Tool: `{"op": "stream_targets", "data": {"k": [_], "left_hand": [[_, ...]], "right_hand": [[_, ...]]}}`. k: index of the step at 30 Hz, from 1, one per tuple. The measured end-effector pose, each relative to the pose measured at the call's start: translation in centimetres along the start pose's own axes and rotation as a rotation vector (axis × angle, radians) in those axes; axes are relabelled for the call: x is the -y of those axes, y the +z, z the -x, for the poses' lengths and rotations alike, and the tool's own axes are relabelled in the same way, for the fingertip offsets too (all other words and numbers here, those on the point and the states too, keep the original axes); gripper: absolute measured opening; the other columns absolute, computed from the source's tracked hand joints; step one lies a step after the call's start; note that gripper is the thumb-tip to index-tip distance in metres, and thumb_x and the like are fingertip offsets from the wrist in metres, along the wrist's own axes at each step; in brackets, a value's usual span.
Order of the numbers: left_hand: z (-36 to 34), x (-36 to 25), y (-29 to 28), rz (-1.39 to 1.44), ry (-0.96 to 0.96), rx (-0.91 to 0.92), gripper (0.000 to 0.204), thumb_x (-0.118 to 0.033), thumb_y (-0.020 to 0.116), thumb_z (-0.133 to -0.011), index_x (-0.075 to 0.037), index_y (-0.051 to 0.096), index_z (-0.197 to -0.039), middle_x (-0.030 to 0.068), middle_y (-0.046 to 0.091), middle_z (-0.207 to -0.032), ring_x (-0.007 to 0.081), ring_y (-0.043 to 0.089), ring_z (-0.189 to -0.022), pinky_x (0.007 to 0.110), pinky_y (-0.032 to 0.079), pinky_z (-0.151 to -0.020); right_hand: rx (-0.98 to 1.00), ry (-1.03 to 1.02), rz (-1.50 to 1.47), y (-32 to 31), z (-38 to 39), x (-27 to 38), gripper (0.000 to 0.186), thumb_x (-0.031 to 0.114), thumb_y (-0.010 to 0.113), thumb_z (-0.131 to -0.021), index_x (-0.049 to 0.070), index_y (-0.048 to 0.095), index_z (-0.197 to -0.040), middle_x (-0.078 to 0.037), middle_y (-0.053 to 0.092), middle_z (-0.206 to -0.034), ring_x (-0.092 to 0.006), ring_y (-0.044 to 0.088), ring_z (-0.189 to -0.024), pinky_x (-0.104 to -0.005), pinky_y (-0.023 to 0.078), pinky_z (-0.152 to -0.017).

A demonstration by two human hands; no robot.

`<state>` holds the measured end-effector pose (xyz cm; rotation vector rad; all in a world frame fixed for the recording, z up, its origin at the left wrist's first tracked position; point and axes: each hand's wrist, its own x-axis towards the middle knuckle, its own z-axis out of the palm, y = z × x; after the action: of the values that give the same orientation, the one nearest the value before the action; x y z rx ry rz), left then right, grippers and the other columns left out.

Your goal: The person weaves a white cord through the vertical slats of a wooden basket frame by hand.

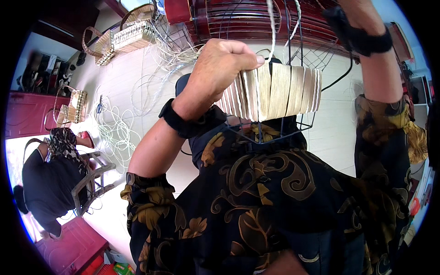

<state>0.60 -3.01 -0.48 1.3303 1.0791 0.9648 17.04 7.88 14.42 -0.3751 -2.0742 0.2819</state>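
My left hand [224, 64] is closed on the upper left edge of a partly woven basket [282, 91], thumb beside a white cord [273, 32] that rises from it. The basket has bands of cream and pale brown cord wrapped around a black wire frame [284, 130], whose bare lower part shows above my lap. Two thin black rods and a second cord stand up from its top. My right hand [353, 11] is raised at the top right, cut off by the picture's edge, so its fingers are hidden. Dark straps circle both wrists.
A red wooden bench [206, 18] lies beyond. Finished baskets [133, 39] and loose cord coils [114, 133] are on the tiled floor [330, 119] to the left. A co-worker [50, 183] in dark clothing sits at far left by a frame-like seat [94, 183].
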Motion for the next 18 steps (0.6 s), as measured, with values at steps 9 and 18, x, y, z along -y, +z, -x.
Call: {"op": "stream_targets", "data": {"k": [9, 18], "left_hand": [[-1.4, -0.4, -0.7, 0.115, -0.025, 0.130, 0.010, -0.008, 0.074, -0.086, 0.001, 0.074, -0.082, 0.0051, 0.068, -0.072, 0.0093, 0.061, -0.062, 0.024, 0.046, -0.058], [-2.3, -0.9, -1.2, 0.279, -0.190, 0.226, 0.011, -0.007, 0.077, -0.081, 0.004, 0.077, -0.079, 0.0088, 0.070, -0.071, 0.0126, 0.061, -0.060, 0.026, 0.049, -0.062]], "right_hand": [[0.353, 0.197, 0.482, -1.4, 5.0, 2.1, 0.026, 0.002, 0.054, -0.086, -0.003, 0.068, -0.107, -0.024, 0.068, -0.108, -0.0356, 0.066, -0.095, -0.0375, 0.055, -0.090], [0.394, 0.762, -0.041, 2.4, 14.6, 4.3, 0.022, 0.019, 0.080, -0.084, 0.005, 0.071, -0.098, 0.002, 0.063, -0.069, -0.0055, 0.051, -0.060, -0.0236, 0.042, -0.054]]}}
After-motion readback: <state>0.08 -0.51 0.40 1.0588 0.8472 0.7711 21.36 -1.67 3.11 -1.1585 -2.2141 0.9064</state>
